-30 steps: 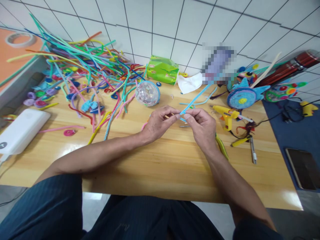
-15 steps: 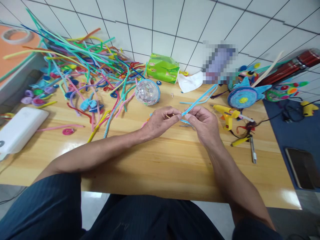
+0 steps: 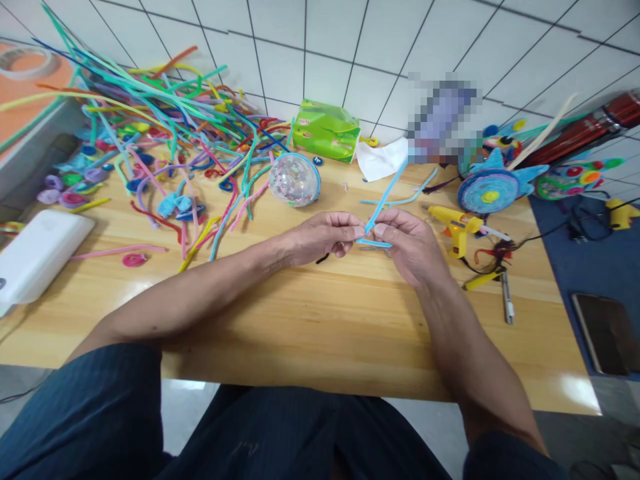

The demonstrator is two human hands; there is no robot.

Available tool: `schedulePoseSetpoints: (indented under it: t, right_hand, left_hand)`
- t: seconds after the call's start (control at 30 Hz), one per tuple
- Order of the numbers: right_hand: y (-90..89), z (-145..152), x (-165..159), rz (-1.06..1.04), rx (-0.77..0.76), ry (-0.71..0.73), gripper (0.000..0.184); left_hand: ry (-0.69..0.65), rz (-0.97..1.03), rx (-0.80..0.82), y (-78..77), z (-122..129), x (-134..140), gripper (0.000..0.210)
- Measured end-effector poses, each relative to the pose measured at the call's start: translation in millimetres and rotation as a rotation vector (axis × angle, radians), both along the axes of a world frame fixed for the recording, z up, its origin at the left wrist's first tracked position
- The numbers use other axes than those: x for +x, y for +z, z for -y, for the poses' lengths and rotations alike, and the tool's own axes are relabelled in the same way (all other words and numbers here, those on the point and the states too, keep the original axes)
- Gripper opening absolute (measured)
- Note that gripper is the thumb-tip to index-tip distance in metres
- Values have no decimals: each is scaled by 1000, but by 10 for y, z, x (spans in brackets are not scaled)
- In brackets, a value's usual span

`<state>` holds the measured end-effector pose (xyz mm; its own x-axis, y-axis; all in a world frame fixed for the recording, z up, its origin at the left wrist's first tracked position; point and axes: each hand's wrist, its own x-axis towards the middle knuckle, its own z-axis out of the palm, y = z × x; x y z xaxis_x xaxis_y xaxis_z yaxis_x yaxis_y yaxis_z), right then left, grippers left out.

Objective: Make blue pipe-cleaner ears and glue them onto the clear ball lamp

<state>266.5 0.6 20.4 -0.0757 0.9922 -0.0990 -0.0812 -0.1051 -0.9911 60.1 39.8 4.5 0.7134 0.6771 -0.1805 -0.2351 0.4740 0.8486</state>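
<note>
Between my hands is a light-blue pipe cleaner (image 3: 388, 188), bent near its lower end; its long part slants up and away over the table. My left hand (image 3: 327, 237) pinches it at the bend between thumb and fingers. Close beside, my right hand (image 3: 411, 241) is closed on it with thumb and forefinger. A short blue length runs sideways under the fingertips. From below my left hand sticks a small dark tip (image 3: 323, 259), too little of it showing to name. Behind my hands another blue pipe cleaner (image 3: 397, 201) lies on the table.
A clear dome (image 3: 295, 180) and a green tissue pack (image 3: 326, 131) stand behind. Loose pipe cleaners (image 3: 165, 113) heap up at left, near a white box-like device (image 3: 47, 253). A yellow glue gun (image 3: 456, 230), a cutter (image 3: 507, 297) and a blue decorated disc (image 3: 489, 191) are at right.
The held pipe cleaner's long part has swung left and stands steeper. More of the short bent length shows, and the dark tip has come into sight under my left hand.
</note>
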Motion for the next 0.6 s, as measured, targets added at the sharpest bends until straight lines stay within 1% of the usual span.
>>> schedulePoseSetpoints:
  t: [0.1,0.2,0.43,0.6]
  right_hand:
    - [2,11,5,-16,-28,33,30]
    - [2,23,5,-11,-17,50,33]
    - [50,46,-37,-2,9,46,39]
    - [43,39,-36,-39,-1,74,42]
  left_hand:
    - [-99,53,-83,-6,0,-9,39]
    - [-146,83,-132,-7,8,-11,37]
    - [-116,116,-159,-30,27,6,42]
    - [-103,139,-162,-17,56,23,46]
